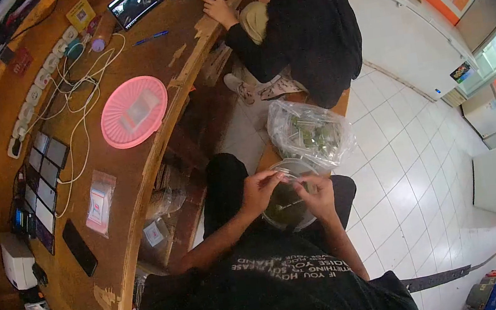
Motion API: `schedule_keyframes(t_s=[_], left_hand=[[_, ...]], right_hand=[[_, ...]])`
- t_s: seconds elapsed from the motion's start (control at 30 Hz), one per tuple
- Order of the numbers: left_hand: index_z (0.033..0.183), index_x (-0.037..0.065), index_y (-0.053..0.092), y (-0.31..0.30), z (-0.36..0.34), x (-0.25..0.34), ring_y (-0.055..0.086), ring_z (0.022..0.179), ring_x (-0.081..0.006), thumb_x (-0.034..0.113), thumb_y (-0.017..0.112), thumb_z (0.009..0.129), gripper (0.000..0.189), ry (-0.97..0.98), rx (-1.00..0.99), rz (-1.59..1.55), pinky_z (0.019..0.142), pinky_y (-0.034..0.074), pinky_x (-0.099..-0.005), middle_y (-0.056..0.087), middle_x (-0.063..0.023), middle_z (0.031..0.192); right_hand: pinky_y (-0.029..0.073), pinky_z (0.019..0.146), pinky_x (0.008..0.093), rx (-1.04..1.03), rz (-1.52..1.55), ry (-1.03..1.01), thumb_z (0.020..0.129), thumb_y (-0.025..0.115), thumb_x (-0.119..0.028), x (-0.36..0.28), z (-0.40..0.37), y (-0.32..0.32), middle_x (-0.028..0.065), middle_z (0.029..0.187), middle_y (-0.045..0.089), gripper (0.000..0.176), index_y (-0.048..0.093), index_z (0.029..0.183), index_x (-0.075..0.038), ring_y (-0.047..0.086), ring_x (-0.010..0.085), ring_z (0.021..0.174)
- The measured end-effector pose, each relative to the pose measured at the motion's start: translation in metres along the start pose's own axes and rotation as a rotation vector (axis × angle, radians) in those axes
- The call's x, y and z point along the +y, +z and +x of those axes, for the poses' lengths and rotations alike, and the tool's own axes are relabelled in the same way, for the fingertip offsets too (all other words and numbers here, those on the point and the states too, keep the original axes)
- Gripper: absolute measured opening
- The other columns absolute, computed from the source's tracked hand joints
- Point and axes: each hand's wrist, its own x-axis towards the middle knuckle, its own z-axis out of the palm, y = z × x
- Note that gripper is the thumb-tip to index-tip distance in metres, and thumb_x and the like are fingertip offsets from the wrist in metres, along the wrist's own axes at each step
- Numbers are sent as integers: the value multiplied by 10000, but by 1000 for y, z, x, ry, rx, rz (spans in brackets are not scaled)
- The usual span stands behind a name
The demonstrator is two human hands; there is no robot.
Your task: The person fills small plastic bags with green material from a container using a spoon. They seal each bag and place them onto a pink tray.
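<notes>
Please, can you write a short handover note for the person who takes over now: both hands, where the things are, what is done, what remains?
Left hand: fingers pinched on a small clear piece, above the lap.
Right hand: fingers closed on the same piece from the other side.
Clear round container: on the lap, right under both hands, with dark greenish contents.
Clear bag of green things: on the wooden bench beyond the knees, apart from the hands.
Done: some contents are in the container.
Left: the bag looks well filled; how much remains I cannot tell.
</notes>
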Motion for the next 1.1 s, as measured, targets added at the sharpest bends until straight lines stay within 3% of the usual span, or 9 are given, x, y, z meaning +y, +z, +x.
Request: schedule_keyframes(t_s=[0.1,0.2,0.3,0.4,0.57,0.67,0.83,1.03,1.1], left_hand=[[972,-60,711,-1,-1,-5,660,840,-101,135,662,938,204,13,7,2,758,517,-256,735,-68,868],[975,-61,706,-2,-1,-1,666,814,-102,123,676,925,194,8,10,13,735,521,-248,735,-80,875],[963,-59,703,0,-1,0,671,795,-103,101,688,910,169,34,4,19,721,521,-238,735,-83,872],[958,-56,699,2,1,4,672,792,-101,93,690,907,158,97,6,39,721,521,-240,733,-82,868],[956,-53,692,10,0,4,669,794,-98,70,697,901,135,80,41,-39,719,525,-238,727,-86,857],[952,-48,697,11,4,4,668,802,-97,76,707,892,138,110,47,-93,722,523,-237,727,-80,860],[948,-37,695,7,7,1,671,808,-108,97,717,882,151,170,-39,51,723,520,-253,724,-78,872],[940,-41,676,10,12,6,654,828,-120,89,653,927,132,252,82,144,751,504,-270,710,-84,877],[993,-45,654,12,19,12,618,865,-109,77,616,951,135,189,184,-151,784,483,-259,681,-63,896]], right_hand=[[500,764,270,57,225,85,821,721,-44,4,-2,3,87,854,719,115,726,922,11,660,140,819],[498,765,265,44,246,-13,837,713,-55,7,-1,2,86,865,721,125,722,933,24,655,136,821],[485,774,260,48,280,77,866,700,-13,13,0,3,92,932,715,85,710,935,36,634,141,847],[496,768,265,72,324,8,853,691,-45,8,2,3,77,882,719,123,710,937,43,639,128,821],[479,795,250,-40,464,196,851,714,-55,15,5,1,37,880,710,100,733,928,6,628,98,872],[484,784,248,24,574,149,843,728,-57,5,9,5,28,879,709,91,734,916,-2,631,94,852],[491,771,250,-20,531,148,847,743,-88,13,12,7,35,886,717,115,728,913,5,640,103,819],[492,761,261,-52,358,183,875,720,-121,11,15,9,42,886,722,144,719,923,15,642,107,822],[487,762,261,-31,379,199,881,711,-119,5,20,10,43,882,720,142,717,930,14,639,108,825]])
